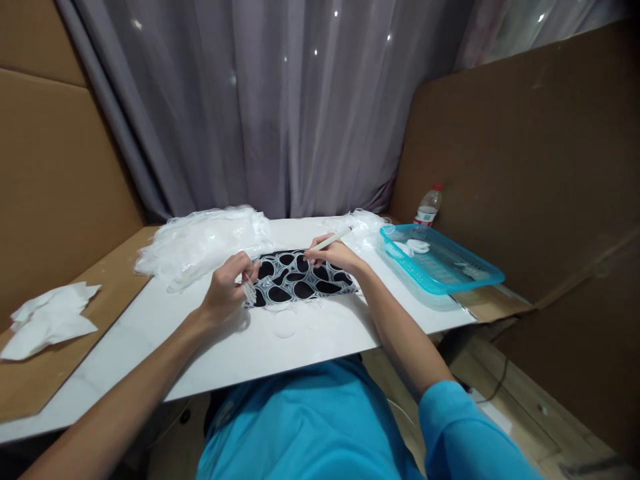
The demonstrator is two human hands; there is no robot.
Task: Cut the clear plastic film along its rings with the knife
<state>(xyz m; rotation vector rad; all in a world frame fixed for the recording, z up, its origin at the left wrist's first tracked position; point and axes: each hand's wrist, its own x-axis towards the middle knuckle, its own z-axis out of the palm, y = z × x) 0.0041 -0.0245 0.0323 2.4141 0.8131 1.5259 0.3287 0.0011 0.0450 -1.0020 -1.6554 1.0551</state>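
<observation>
A black sheet with pale curved outlines around rounded black shapes lies flat on the white tabletop, between my two hands. My right hand is closed around a slim white pen-like tool, its lower end at the sheet's upper part. At the sheet's left end, my left hand is closed with a few thin whitish strips hanging from its fingers. Thin clear rings lie on the table just below the sheet.
A heap of clear, whitish plastic pieces lies at the back left, a smaller pile at the back right. On the right sits a blue basket with white items inside, a bottle behind it. Crumpled tissue rests on cardboard at left.
</observation>
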